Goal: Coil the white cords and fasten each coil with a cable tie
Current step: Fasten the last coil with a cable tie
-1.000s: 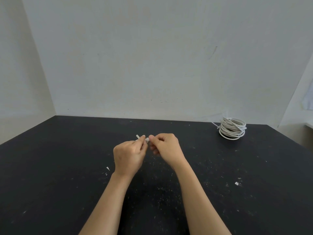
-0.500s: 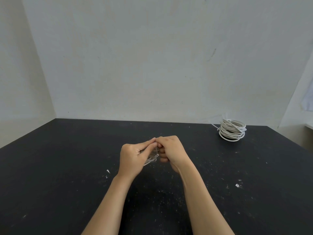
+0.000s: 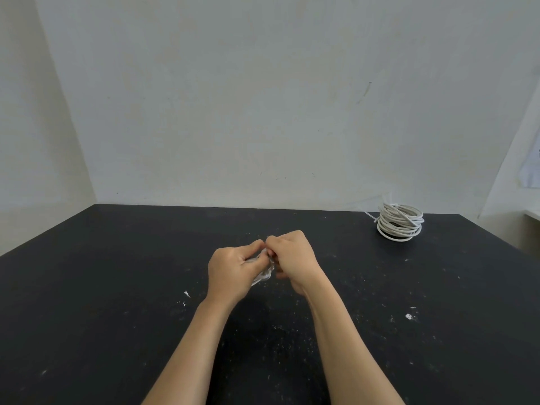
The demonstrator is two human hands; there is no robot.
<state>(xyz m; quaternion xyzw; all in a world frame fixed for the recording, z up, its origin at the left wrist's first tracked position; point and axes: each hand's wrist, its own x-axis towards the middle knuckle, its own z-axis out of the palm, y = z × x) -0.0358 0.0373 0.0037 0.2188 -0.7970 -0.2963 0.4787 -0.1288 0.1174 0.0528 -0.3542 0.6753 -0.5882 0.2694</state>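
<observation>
— Fingers point(image 3: 253, 247) first: how do they sit?

— Curled, on both hands. Left hand point(image 3: 233, 270) and right hand point(image 3: 295, 258) meet fingertip to fingertip above the middle of the table, pinching a pale bundle point(image 3: 264, 275) between them. It is small and blurred, and I cannot tell whether it is thin cord or a tie.

— And around them, biggest thing first?

— At 12 o'clock a pale wall point(image 3: 263, 97) fills the upper half of the view. Below it a black table point(image 3: 117, 287) spreads from side to side, and both bare forearms point(image 3: 187, 355) reach in over it from 6 o'clock.

— Where is the cord?

— One coil of white cord point(image 3: 400, 222) lies on the table at about 2 o'clock from the hands, well apart from them, near the far edge by the wall. Its loops are stacked several high. One loose end point(image 3: 370, 215) trails out at the coil's 10 o'clock. I cannot tell whether a tie holds the loops.

— Anything smaller?

— One white fleck point(image 3: 409, 316) sits at 4 o'clock from the hands. Another fleck is at 8 o'clock, near the left wrist. Fine pale specks are scattered across the tabletop.
</observation>
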